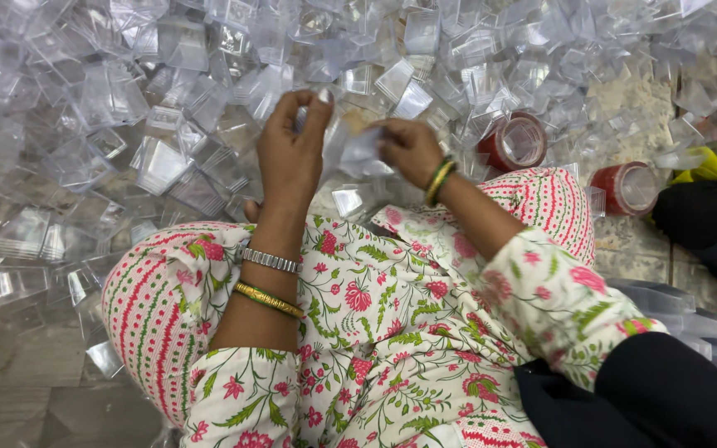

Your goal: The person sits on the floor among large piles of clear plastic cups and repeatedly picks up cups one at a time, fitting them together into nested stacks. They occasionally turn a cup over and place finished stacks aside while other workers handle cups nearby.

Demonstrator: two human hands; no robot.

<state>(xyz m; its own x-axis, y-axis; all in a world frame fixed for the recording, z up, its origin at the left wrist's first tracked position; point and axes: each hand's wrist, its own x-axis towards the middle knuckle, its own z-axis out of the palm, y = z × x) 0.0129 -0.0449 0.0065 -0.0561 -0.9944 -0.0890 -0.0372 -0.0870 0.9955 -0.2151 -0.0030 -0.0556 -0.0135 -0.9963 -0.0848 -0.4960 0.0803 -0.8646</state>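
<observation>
Now your left hand (pixel 292 153) and right hand (pixel 408 149) both pinch one clear box (pixel 363 153), mid-fold by my judgement; beyond your grip lies the pile (pixel 126 108), tape rolls (pixel 514 141) to its right.

Both hands' fingers (pixel 313 108) pinching clear plastic piece (pixel 364 153), clear box pile (pixel 126 124) beyond

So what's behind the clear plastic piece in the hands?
Behind the clear plastic piece, held by the left hand and right hand, lies a heap of clear plastic boxes. The floor beneath is covered.
</observation>
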